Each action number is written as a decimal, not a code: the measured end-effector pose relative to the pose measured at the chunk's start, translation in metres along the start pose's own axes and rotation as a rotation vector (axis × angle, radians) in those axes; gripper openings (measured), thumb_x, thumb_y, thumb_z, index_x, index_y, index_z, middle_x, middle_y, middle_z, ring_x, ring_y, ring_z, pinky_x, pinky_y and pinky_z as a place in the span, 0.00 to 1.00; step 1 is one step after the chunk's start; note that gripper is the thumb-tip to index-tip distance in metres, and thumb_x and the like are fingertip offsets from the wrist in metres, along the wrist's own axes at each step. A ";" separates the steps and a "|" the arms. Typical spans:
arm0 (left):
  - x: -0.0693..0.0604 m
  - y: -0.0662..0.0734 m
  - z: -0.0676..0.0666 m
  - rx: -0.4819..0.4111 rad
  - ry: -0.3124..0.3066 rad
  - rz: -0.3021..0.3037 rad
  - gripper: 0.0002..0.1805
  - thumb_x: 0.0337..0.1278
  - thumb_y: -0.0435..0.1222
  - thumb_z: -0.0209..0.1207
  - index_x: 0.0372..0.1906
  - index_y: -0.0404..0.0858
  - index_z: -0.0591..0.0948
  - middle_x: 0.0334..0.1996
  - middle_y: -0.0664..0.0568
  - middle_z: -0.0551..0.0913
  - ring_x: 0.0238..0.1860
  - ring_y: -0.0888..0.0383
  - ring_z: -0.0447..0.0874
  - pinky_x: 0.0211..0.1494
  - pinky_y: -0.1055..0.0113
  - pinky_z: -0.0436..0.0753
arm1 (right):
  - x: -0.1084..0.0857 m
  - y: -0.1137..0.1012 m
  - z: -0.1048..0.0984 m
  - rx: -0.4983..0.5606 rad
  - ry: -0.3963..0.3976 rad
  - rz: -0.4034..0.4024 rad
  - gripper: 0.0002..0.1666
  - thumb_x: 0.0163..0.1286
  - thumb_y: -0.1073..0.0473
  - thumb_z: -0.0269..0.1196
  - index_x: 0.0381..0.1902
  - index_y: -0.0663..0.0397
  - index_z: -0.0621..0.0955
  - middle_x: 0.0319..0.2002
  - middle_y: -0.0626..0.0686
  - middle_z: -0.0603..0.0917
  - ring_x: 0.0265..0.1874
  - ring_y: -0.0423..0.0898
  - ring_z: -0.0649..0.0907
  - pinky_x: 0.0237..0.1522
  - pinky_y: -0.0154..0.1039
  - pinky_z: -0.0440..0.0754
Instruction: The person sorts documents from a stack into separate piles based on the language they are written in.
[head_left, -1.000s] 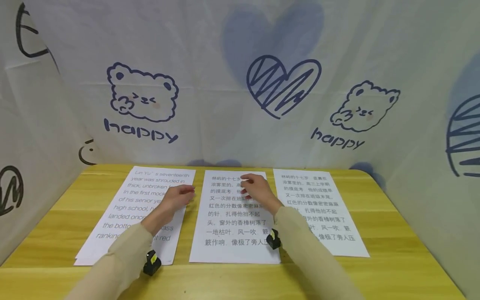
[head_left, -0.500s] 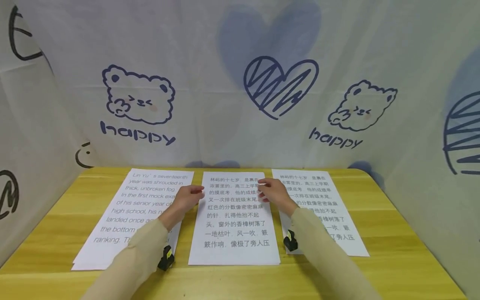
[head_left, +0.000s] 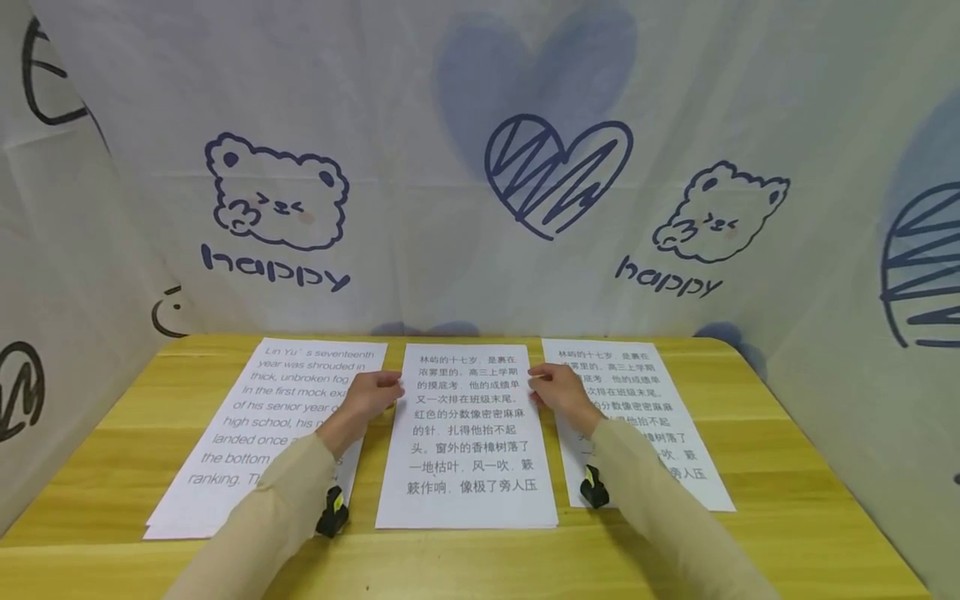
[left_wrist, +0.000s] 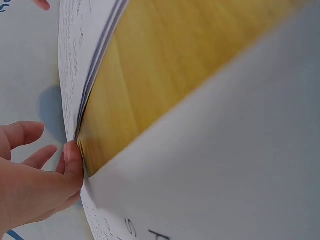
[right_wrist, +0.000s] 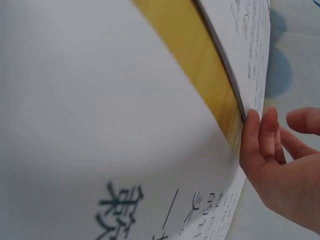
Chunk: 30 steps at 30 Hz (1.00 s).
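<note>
The middle stack of printed paper (head_left: 465, 450) lies flat between both hands. My left hand (head_left: 369, 398) is at its upper left edge; in the left wrist view the left hand's fingertips (left_wrist: 72, 152) touch the side of the stack, thumb and fingers apart. On the opposite edge is my right hand (head_left: 558, 390); the right wrist view shows its fingertips (right_wrist: 251, 120) against the stack's side, the thumb held away. Neither hand is curled round the paper.
An English-printed stack (head_left: 217, 467), its lower sheets slightly offset, lies on the left under the left forearm. Another Chinese-printed stack (head_left: 637, 358) lies on the right, partly beneath the right arm. Behind the yellow wooden table (head_left: 465, 562) hangs a patterned white cloth (head_left: 420, 208).
The right hand has moved rightward from over the middle sheet to its right edge. The left hand has shifted right, from over the left stack to the middle stack's left edge.
</note>
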<state>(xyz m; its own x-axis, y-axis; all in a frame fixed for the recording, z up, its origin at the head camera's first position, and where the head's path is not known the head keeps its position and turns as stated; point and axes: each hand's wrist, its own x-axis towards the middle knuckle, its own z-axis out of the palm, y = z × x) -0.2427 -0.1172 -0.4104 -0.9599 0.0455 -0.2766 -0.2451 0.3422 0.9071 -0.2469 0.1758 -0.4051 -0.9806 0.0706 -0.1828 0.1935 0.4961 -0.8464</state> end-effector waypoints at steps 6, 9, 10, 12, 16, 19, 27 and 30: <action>0.000 -0.002 -0.001 0.037 -0.001 0.007 0.29 0.65 0.30 0.53 0.69 0.25 0.62 0.64 0.32 0.66 0.62 0.40 0.69 0.65 0.51 0.68 | -0.001 0.006 -0.001 -0.002 -0.013 0.012 0.21 0.69 0.64 0.58 0.59 0.67 0.75 0.39 0.59 0.82 0.33 0.47 0.82 0.37 0.35 0.83; 0.000 -0.002 -0.001 0.060 -0.007 0.014 0.30 0.63 0.29 0.54 0.68 0.24 0.62 0.63 0.32 0.68 0.59 0.42 0.70 0.63 0.53 0.71 | -0.002 0.008 -0.003 -0.022 -0.029 0.020 0.23 0.70 0.64 0.57 0.60 0.68 0.74 0.40 0.59 0.82 0.35 0.48 0.82 0.38 0.36 0.83; -0.001 -0.002 -0.001 0.071 -0.008 0.016 0.30 0.63 0.28 0.54 0.68 0.23 0.63 0.63 0.32 0.68 0.58 0.43 0.70 0.62 0.53 0.71 | -0.003 0.008 -0.003 -0.033 -0.034 0.020 0.23 0.70 0.64 0.58 0.61 0.68 0.74 0.40 0.60 0.82 0.35 0.48 0.82 0.38 0.36 0.83; -0.001 -0.001 -0.001 0.090 -0.017 0.021 0.29 0.61 0.28 0.56 0.66 0.22 0.65 0.62 0.32 0.69 0.56 0.45 0.71 0.61 0.54 0.71 | -0.004 0.009 -0.005 -0.049 -0.044 0.017 0.24 0.69 0.65 0.58 0.61 0.71 0.73 0.42 0.61 0.82 0.37 0.49 0.82 0.39 0.37 0.83; 0.001 0.002 -0.002 0.124 -0.052 0.046 0.05 0.58 0.28 0.58 0.33 0.27 0.77 0.30 0.41 0.75 0.35 0.54 0.70 0.44 0.63 0.71 | -0.004 0.011 -0.006 -0.082 -0.046 0.016 0.25 0.68 0.66 0.58 0.61 0.73 0.72 0.44 0.63 0.82 0.37 0.49 0.83 0.40 0.37 0.83; 0.002 0.005 -0.003 0.151 -0.072 0.062 0.12 0.56 0.28 0.58 0.23 0.29 0.69 0.22 0.48 0.66 0.28 0.55 0.63 0.38 0.64 0.66 | -0.003 0.013 -0.004 -0.087 -0.043 0.010 0.26 0.67 0.66 0.59 0.61 0.73 0.73 0.45 0.62 0.82 0.36 0.48 0.83 0.40 0.37 0.83; 0.001 0.007 -0.002 0.226 -0.105 0.018 0.31 0.60 0.31 0.57 0.65 0.20 0.65 0.66 0.28 0.62 0.67 0.37 0.61 0.70 0.48 0.59 | -0.002 0.014 0.001 -0.108 -0.049 0.003 0.26 0.67 0.64 0.59 0.61 0.70 0.74 0.47 0.60 0.82 0.35 0.46 0.82 0.39 0.37 0.82; 0.000 0.008 -0.002 0.220 -0.116 0.021 0.26 0.60 0.31 0.57 0.61 0.20 0.69 0.65 0.28 0.65 0.64 0.38 0.63 0.69 0.48 0.60 | -0.003 0.012 0.001 -0.122 -0.055 0.010 0.26 0.67 0.63 0.59 0.61 0.69 0.74 0.51 0.61 0.82 0.36 0.46 0.81 0.40 0.36 0.82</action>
<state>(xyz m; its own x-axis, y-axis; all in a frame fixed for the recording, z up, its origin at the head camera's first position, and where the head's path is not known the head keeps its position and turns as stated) -0.2447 -0.1164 -0.4021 -0.9395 0.1577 -0.3039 -0.1771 0.5358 0.8255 -0.2418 0.1813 -0.4154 -0.9748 0.0305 -0.2209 0.1951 0.5971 -0.7781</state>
